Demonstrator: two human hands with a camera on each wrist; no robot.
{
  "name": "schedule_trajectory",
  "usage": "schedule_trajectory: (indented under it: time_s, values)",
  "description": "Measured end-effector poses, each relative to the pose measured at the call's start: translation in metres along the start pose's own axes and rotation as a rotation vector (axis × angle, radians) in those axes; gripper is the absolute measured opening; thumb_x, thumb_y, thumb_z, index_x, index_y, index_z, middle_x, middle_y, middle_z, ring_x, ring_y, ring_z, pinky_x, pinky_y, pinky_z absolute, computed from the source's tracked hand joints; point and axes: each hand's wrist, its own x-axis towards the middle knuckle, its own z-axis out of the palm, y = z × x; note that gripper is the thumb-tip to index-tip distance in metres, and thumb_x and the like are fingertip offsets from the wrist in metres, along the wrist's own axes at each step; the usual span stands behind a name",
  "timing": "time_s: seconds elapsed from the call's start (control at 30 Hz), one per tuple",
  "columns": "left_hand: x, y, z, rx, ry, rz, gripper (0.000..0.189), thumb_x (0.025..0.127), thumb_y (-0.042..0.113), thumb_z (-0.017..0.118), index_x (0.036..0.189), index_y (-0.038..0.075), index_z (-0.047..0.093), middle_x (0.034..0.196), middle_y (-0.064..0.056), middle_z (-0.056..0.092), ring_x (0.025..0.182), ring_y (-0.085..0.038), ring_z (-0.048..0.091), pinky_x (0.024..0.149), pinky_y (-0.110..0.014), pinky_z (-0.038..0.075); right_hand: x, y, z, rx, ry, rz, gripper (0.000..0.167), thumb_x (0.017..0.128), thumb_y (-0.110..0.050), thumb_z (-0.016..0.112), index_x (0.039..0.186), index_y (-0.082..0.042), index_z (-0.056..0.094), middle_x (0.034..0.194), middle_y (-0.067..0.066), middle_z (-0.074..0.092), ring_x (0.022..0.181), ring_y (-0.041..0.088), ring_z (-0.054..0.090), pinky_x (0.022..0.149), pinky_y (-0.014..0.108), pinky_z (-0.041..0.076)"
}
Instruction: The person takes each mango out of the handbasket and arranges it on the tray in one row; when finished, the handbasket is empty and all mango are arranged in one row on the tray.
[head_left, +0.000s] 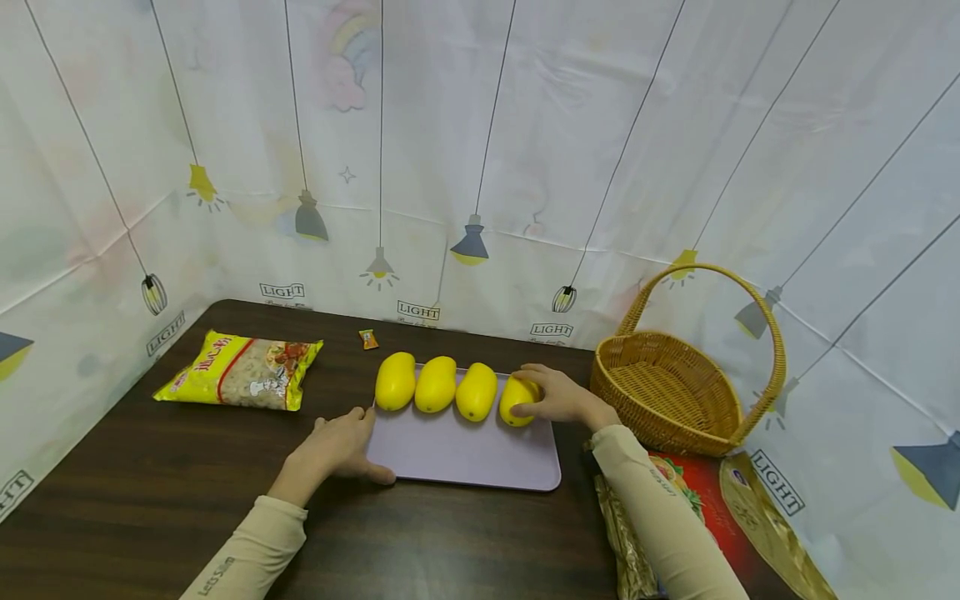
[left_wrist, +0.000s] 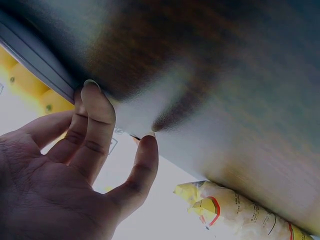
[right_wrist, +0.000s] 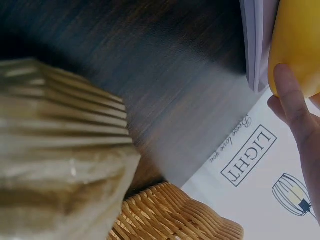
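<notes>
A pale purple tray [head_left: 465, 454] lies on the dark wooden table, with several yellow mangoes [head_left: 435, 385] in a row along its far side. My right hand [head_left: 558, 396] holds the rightmost mango [head_left: 516, 402], thumb at its near side and fingers over the top. That mango [right_wrist: 297, 45] also shows in the right wrist view, with fingertips against it beside the tray's rim [right_wrist: 254, 45]. At the tray's left edge is my left hand [head_left: 337, 446], its fingers loosely bent at the rim and thumb by the near corner. Nothing shows inside its palm.
A yellow bag of food [head_left: 247, 371] lies to the left. Behind the tray is a small orange packet [head_left: 368, 339]. A wicker basket [head_left: 667, 392] with a tall handle stands at the right, and gold and red packages [head_left: 708, 500] lie in front of it, partly under my right forearm.
</notes>
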Motion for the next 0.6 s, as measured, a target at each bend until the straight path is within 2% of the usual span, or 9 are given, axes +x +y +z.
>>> schedule_trajectory:
  time_s: [0.4,0.6]
  values:
    - [0.0024,-0.0022,-0.0031,-0.021,-0.036,0.008,0.115,0.068,0.067,0.081,0.149,-0.005,0.041,0.142,-0.023,0.054,0.127,-0.037,0.057,0.099,-0.069,0.039,0.0006,-0.0009,-0.0039,-0.019,-0.010,0.012,0.083,0.086,-0.060,0.068,0.152,-0.014,0.045,0.165,0.018,0.029,0.150,0.044,0.032,0.118,0.062,0.029]
    - [0.0046,-0.0082,-0.0072,-0.034,-0.029,0.009,0.104,0.075,0.064,0.078,0.146,-0.004,0.046,0.137,-0.023,0.058,0.124,-0.038,0.058,0.100,-0.069,0.040,-0.0022,-0.0023,-0.0092,-0.029,0.019,0.017,0.079,0.089,-0.060,0.063,0.153,-0.016,0.044,0.164,0.019,0.030,0.149,0.044,0.032,0.118,0.063,0.029]
